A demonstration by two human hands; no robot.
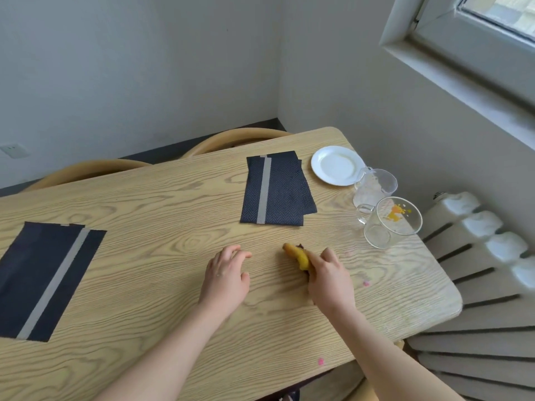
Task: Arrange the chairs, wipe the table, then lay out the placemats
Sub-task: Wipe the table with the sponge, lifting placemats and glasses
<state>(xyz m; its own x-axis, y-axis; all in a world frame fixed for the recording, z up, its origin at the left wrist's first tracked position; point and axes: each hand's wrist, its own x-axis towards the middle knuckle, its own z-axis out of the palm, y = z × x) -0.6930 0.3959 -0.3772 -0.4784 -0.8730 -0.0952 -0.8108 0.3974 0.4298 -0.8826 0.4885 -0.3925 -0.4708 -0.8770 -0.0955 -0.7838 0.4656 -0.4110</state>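
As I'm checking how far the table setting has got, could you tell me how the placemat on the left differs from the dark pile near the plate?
The left placemat lies alone and spread flat; the pile shows at least two layers, fanned slightly at its right edge. The left placemat runs off the frame's left edge; the pile sits beside the white plate, not touching it. Both are dark blue with one grey stripe.

Navy herringbone placemats (277, 192), grey stripe.

Home dining corner: wooden table (144, 285), placemats (276, 192), plate (335, 164), glass cups (390, 224), radiator (477, 256), window (492, 24).
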